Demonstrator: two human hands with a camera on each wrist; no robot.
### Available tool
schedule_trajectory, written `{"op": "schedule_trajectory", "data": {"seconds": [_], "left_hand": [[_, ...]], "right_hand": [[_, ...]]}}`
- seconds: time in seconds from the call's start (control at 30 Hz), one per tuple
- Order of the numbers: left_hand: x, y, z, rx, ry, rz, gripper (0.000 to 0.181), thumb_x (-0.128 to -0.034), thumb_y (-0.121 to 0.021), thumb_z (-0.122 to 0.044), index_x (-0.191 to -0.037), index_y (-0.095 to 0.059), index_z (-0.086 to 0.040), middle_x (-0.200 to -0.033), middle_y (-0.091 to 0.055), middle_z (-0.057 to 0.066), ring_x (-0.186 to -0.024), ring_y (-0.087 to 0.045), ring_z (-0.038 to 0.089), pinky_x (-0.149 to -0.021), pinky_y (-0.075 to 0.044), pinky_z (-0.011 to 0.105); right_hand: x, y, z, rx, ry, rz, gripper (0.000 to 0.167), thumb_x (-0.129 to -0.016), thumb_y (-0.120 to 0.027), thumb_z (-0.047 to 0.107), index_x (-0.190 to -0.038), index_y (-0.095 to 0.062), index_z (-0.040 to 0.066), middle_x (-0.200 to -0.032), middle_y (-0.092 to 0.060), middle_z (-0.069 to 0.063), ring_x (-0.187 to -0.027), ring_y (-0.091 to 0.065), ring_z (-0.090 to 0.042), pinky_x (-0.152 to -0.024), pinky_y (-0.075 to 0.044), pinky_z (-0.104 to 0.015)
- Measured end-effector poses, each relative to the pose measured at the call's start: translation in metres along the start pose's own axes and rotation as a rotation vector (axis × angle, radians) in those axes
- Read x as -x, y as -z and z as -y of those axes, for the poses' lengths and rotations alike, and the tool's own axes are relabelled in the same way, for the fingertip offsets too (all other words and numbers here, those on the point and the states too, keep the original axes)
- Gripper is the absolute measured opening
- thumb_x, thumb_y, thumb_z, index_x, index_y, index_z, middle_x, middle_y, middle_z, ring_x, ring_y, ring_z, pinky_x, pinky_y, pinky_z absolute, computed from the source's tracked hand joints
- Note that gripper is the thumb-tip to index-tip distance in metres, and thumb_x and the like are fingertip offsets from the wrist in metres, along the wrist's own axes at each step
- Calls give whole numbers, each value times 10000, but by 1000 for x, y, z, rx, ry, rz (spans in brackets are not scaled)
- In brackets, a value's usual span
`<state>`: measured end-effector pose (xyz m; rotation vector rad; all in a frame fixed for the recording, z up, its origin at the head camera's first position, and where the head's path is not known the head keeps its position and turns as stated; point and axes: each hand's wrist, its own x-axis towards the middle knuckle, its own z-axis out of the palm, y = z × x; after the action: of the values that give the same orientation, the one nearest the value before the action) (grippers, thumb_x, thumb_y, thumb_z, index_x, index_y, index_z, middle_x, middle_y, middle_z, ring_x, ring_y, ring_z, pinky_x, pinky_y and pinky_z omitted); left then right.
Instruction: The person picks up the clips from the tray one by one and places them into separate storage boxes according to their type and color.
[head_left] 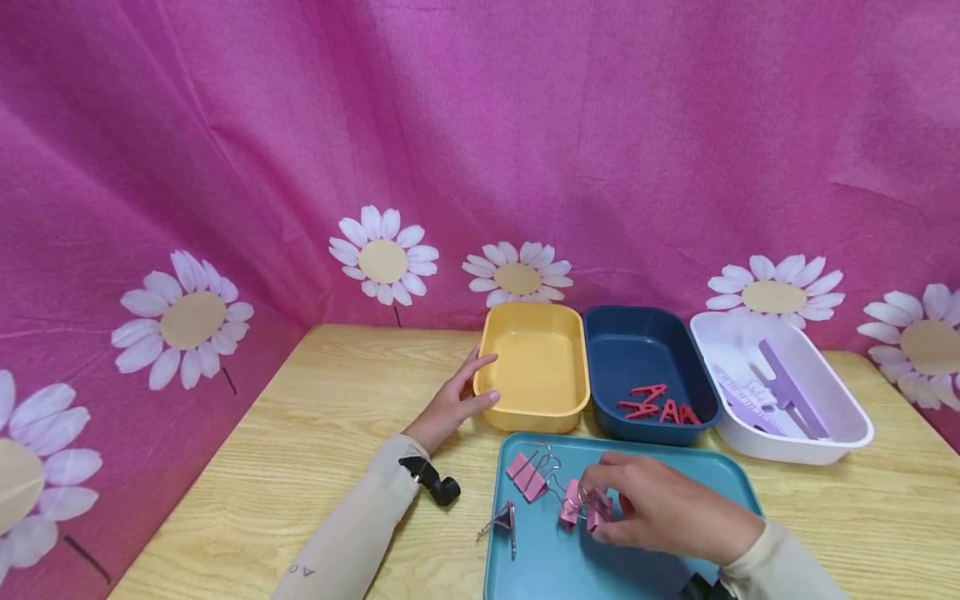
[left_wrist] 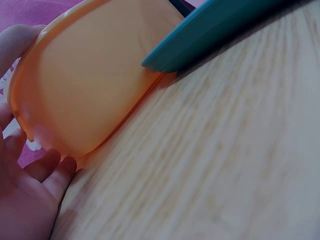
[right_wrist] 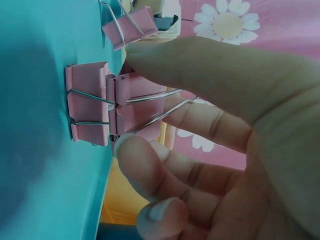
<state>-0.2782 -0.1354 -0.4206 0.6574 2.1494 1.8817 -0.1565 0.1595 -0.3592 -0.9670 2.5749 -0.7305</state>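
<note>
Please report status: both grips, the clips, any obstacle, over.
Left grip on yellow bin. Right grip pinching pink clip. Another clip beside it, possibly obstructing.

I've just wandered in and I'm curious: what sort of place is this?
Probably a small staged tabletop workspace, though the wider room is out of view. A magenta daisy-printed fabric backdrop hangs behind a pale wood-grain table bearing a shallow teal rectangular tray of pink metal binder clips.

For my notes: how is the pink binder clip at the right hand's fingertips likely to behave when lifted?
The pink binder clip probably stays stiff, given its folded, straight-edged body. It may nudge or drag the neighbouring clip, which sits close against it. With wire handles sticking out, it seems unlikely to roll far.
</note>
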Motion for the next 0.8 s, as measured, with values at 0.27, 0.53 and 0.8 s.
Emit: {"op": "schedule_trajectory", "data": {"seconds": [0.27, 0.53, 0.8], "left_hand": [[1, -1, 0, -7, -5, -2, 653, -948, -617, -173, -1515, -300, -104, -1622, 62, 40, -1454, -143, 275, -1165, -183, 393], [2, -1, -4, -10, -6, 0, 642, -953, -607, -166, -1515, -301, -113, -1621, 64, 41, -1454, -139, 306, -1163, -188, 396], [-4, 2, 10, -32, 10, -12, 648, -951, -615, -206, -1519, -304, -170, -1620, 49, -11, -1459, -108, 228, -1171, -153, 373]], "right_hand": [[0, 2, 0, -8, -28, -6, 303, -807, -773, 366, -1080, -658, 303, -880, -521, 117, -650, -512, -47, -528, -460, -230], [1, 4, 0, 0, -29, -19, 305, -805, -774, 376, -1077, -657, 304, -874, -523, 109, -647, -513, -51, -518, -463, -229], [2, 7, 0, -4, -34, -32, 306, -804, -778, 362, -1078, -662, 290, -876, -522, 107, -649, -515, -52, -525, -472, -229]]}}
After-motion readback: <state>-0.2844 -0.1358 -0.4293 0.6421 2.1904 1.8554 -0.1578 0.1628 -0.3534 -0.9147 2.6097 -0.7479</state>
